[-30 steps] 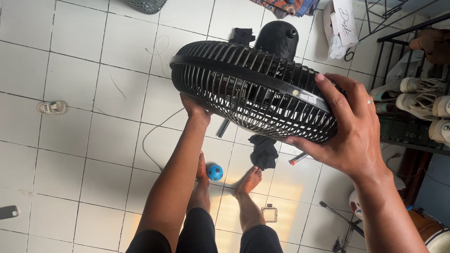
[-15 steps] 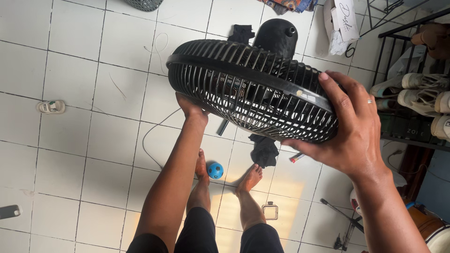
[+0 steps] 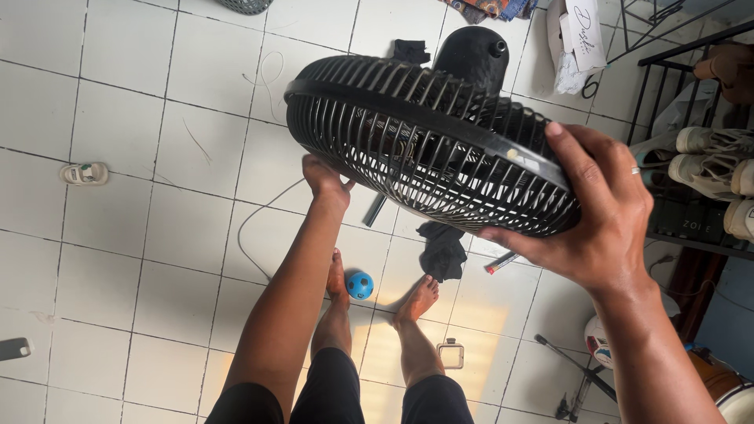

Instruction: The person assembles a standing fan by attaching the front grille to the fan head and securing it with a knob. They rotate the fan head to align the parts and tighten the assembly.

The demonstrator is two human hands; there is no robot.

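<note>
I hold a black electric fan up off the white tiled floor, its round wire grille facing down and its black motor housing at the back. My left hand grips the grille's lower left rim from beneath. Over the right rim, my right hand clasps the grille, fingers wrapped across its edge, a ring on one finger. The fan's thin cord trails down to the floor.
Below are my bare feet, a small blue ball, a black cloth and a red-tipped screwdriver. A shoe rack with pale shoes stands at the right. A small white toy lies at the left.
The fan has shifted slightly up and to the right with both hands still on its rim; its right side has dipped a little.
</note>
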